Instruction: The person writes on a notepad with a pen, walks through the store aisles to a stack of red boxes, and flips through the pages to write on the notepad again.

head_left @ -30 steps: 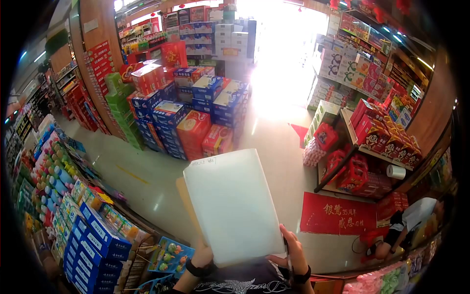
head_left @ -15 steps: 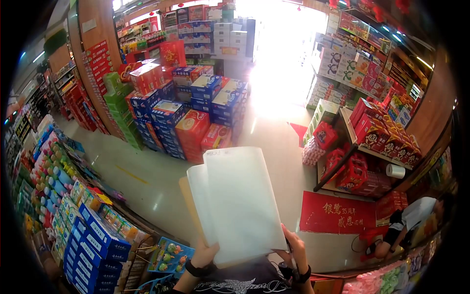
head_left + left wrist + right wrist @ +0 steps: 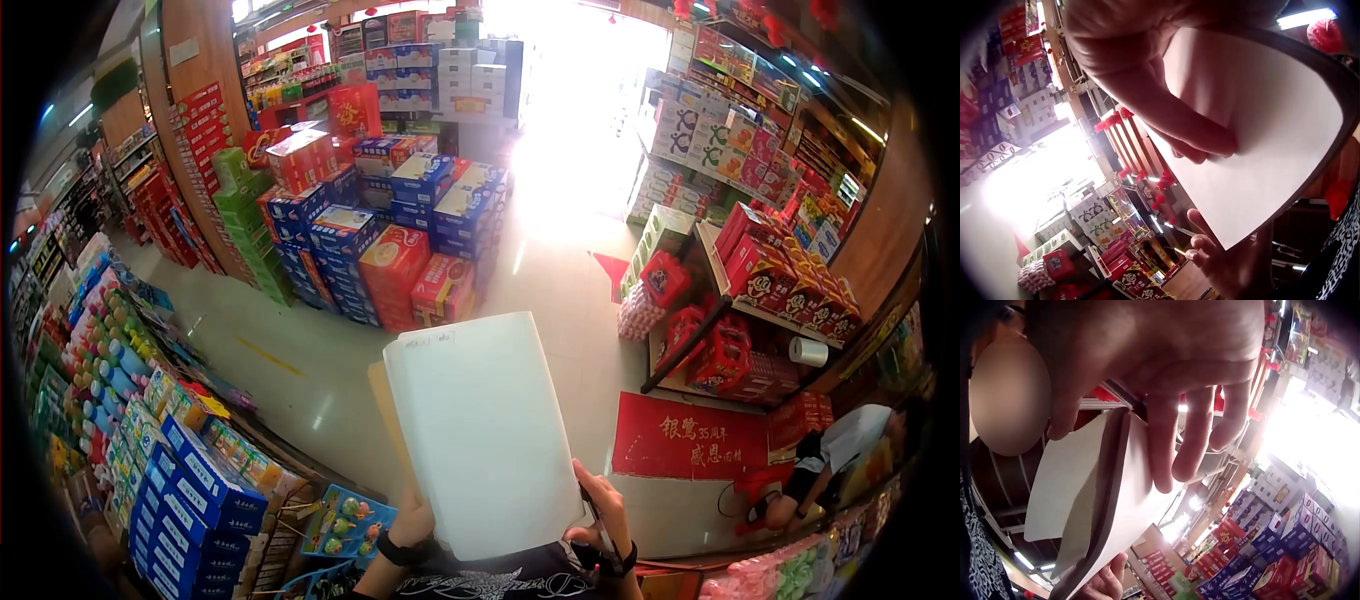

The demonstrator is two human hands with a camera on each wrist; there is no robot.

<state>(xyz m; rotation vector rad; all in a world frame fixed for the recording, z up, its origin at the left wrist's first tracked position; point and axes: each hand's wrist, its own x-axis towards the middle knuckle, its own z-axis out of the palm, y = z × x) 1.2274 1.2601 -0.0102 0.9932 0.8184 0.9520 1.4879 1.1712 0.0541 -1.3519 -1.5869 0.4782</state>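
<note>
A notebook [image 3: 480, 430] with white pages and a tan cover [image 3: 385, 405] is held up in front of the body. Faint handwriting runs along the top of the facing page. My left hand [image 3: 410, 522] grips its lower left edge; in the left wrist view, fingers [image 3: 1179, 122] lie across the underside. At the lower right edge is my right hand [image 3: 603, 505], with a dark slim pen [image 3: 598, 518] held in it. From the right wrist, fingers [image 3: 1163, 437] reach along the notebook's back, and loose sheets [image 3: 1063, 481] hang apart on the other side.
Stacked blue and red cartons [image 3: 400, 240] stand ahead on the left, before a bright doorway. To the right are a shelf of red gift boxes [image 3: 770, 275] and a red floor mat [image 3: 690, 435]. A person [image 3: 840, 450] crouches at lower right. Blue cartons [image 3: 190, 510] fill the lower left.
Half a second ago the top sheet was shifted up and right, baring the page beneath. Now the sheets line up, with writing at the top, and the left thumb has left the page front.
</note>
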